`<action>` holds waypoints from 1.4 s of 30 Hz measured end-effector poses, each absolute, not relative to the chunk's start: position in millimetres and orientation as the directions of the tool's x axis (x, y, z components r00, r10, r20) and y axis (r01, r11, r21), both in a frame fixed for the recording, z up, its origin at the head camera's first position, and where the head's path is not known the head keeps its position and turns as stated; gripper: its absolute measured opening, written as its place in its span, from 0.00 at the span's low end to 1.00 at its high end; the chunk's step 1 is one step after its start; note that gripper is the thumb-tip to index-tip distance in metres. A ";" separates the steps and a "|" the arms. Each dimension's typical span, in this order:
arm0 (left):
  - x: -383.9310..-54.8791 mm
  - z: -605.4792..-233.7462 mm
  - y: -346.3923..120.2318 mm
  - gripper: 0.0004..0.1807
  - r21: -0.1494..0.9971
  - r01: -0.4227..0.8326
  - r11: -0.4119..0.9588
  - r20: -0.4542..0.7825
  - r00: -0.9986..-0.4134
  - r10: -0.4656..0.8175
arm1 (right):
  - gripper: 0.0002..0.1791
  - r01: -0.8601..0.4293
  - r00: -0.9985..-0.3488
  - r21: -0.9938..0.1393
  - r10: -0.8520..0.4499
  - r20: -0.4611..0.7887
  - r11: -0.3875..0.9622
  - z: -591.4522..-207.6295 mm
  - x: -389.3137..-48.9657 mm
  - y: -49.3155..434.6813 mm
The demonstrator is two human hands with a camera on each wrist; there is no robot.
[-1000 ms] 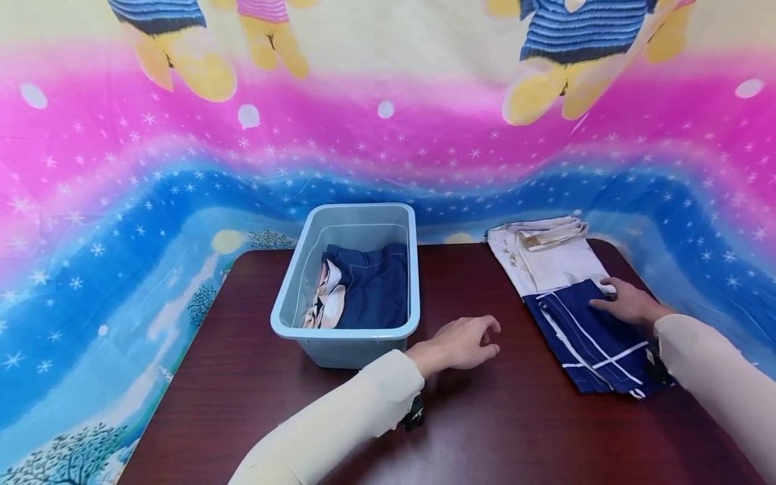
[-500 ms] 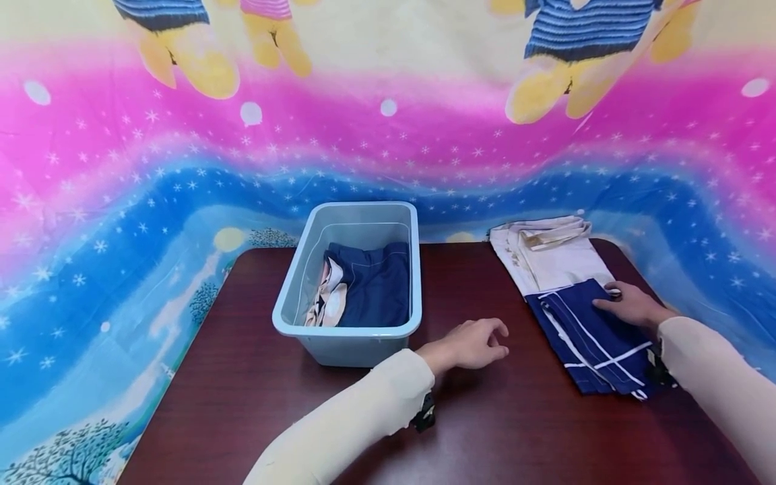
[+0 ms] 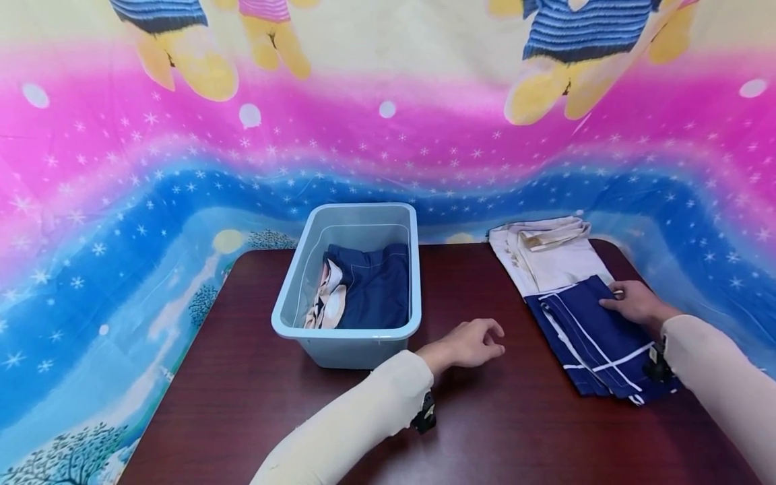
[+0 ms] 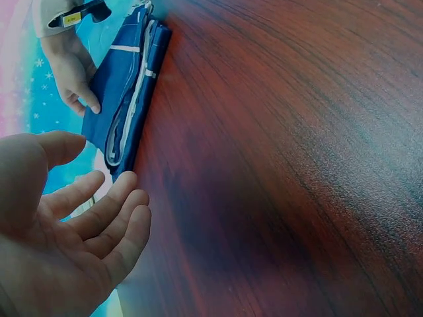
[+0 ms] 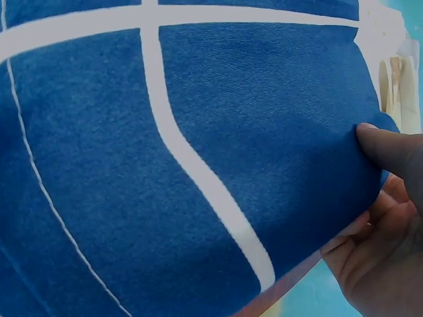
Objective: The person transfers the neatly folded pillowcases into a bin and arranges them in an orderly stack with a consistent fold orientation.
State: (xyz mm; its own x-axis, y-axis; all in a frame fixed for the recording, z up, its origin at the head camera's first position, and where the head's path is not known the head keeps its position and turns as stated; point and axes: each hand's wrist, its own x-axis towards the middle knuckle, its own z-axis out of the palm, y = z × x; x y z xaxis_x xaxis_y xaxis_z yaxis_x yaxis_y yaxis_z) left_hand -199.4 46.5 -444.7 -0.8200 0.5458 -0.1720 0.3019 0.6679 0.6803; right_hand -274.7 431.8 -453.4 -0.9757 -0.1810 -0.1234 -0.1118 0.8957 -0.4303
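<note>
A folded navy garment with white stripes (image 3: 572, 323) lies at the right of the table. My right hand (image 3: 636, 303) pinches its far right corner. In the right wrist view, the thumb (image 5: 383, 146) is on top of the navy cloth (image 5: 297, 125) and the other fingers are below the edge. My left hand (image 3: 469, 343) is held over the table between the bin and the garment. Its fingers are loosely bent around nothing, palm facing the camera in the left wrist view. Beyond the navy garment lies a folded white garment (image 3: 566, 266), partly overlapped by it.
A grey-blue plastic bin (image 3: 345, 333) stands left of centre on the dark red wooden table (image 3: 230, 397). Inside it are a navy cloth (image 3: 382, 289) and a patterned light cloth (image 3: 332, 306). A printed curtain (image 3: 388, 148) hangs behind and beside the table.
My right hand has shifted slightly right, and the pinched corner of the navy garment has moved along with it. My left hand drifted a little to the right early on, then stayed nearly still.
</note>
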 end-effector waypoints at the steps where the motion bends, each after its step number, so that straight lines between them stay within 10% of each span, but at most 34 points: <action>1: -199.7 -445.1 46.3 0.15 0.682 0.301 0.667 -0.173 -0.820 0.546 | 0.17 -0.115 -0.976 -0.429 -0.182 -0.118 0.896 -453.0 -274.7 431.9; 42: -207.0 -457.2 20.0 0.15 0.699 0.258 0.667 -0.191 -0.832 0.521 | 0.28 -0.004 -0.918 -0.597 -0.240 -0.316 0.802 -435.9 -277.6 392.3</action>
State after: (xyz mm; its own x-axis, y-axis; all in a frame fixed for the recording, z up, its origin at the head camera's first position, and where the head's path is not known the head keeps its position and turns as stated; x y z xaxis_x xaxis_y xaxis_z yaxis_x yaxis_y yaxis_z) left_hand -207.0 20.0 -457.2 -0.8317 0.5214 -0.1909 0.2579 0.6672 0.6988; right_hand -277.6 392.3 -435.9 -0.9177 -0.2404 -0.3164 -0.0043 0.8022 -0.5971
